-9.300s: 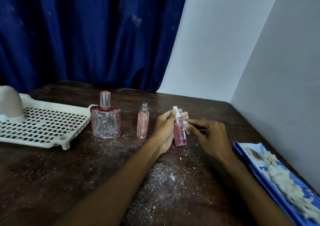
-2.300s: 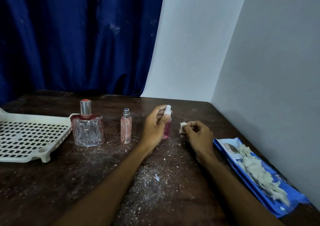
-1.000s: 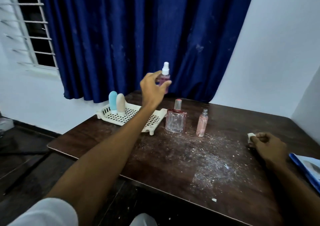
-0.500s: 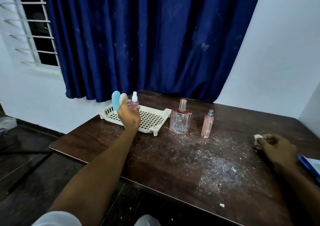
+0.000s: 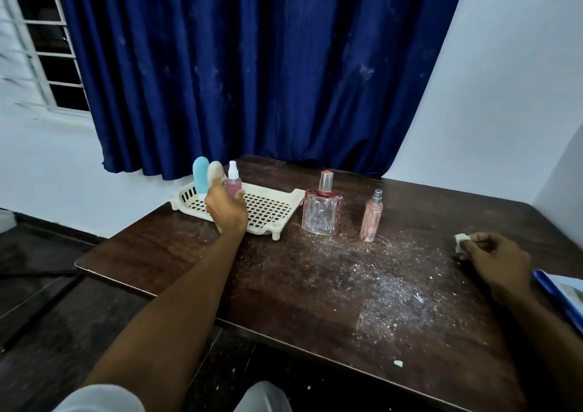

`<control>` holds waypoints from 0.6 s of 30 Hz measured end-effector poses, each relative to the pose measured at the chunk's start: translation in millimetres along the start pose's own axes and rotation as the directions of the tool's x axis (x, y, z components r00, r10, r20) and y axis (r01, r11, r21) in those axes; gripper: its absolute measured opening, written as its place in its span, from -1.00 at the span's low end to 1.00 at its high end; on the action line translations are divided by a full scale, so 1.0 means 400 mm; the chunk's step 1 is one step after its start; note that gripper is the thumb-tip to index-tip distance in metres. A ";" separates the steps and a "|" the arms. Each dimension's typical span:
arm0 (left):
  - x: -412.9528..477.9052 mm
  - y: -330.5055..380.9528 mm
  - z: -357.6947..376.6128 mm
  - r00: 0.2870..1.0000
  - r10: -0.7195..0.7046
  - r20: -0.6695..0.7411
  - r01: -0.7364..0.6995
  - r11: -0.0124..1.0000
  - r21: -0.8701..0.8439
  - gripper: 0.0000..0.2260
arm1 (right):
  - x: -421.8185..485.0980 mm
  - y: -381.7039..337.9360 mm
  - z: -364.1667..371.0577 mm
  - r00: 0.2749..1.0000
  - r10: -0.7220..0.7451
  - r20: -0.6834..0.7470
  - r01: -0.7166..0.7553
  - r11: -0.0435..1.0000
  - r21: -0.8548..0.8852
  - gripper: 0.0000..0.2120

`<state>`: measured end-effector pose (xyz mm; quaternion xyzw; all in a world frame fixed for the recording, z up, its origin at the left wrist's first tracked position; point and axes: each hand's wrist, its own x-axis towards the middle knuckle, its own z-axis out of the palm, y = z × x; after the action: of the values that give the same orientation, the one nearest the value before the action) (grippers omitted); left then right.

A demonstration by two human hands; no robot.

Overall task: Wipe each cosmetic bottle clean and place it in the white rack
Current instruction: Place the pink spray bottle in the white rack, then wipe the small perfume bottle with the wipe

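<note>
dusty dark table (image 5: 284,288): left hand (image 5: 225,211) grasps the small pink spray bottle (image 5: 234,185) by its body, upright in the white rack (image 5: 271,209); likely light, slick and tippy, while right hand (image 5: 495,260) pinches a wipe (image 5: 461,240).

- Reads as a plain room in a home.
- Table (image 5: 284,285): dark wood, worn top, pale crumbs (image 5: 378,288) scattered over it, far right corner pushed up to the walls.
- Behind the table: heavy blue curtain (image 5: 252,64), dusty marks on the cloth.
- Behind and left of the table: louvred window (image 5: 41,42), dark panes, its right side under the curtain.
- Right of the table: bare white walls (image 5: 504,96) meeting in a corner.
- Below and left of the table: dark floor (image 5: 47,285).
- On the table: white plastic rack (image 5: 271,213) with tubes (image 5: 200,178) and a small bottle (image 5: 234,184), glass perfume bottle (image 5: 321,213), pink spray bottle (image 5: 371,219). Household toiletries.
- Right edge of the table: blue packet (image 5: 561,295).
</note>
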<state>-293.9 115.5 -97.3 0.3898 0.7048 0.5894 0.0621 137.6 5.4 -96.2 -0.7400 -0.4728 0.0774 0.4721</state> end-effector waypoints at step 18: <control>-0.329 0.369 0.039 0.613 0.721 0.323 -0.569 0.686 -0.454 -0.78 | 0.010 0.022 0.017 0.999 0.048 0.022 -0.049 0.995 0.086 -0.94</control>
<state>-124.4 45.8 -21.0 0.7374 0.3745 0.5573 0.0741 141.2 12.0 -105.3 -0.7294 -0.4556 0.1167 0.4968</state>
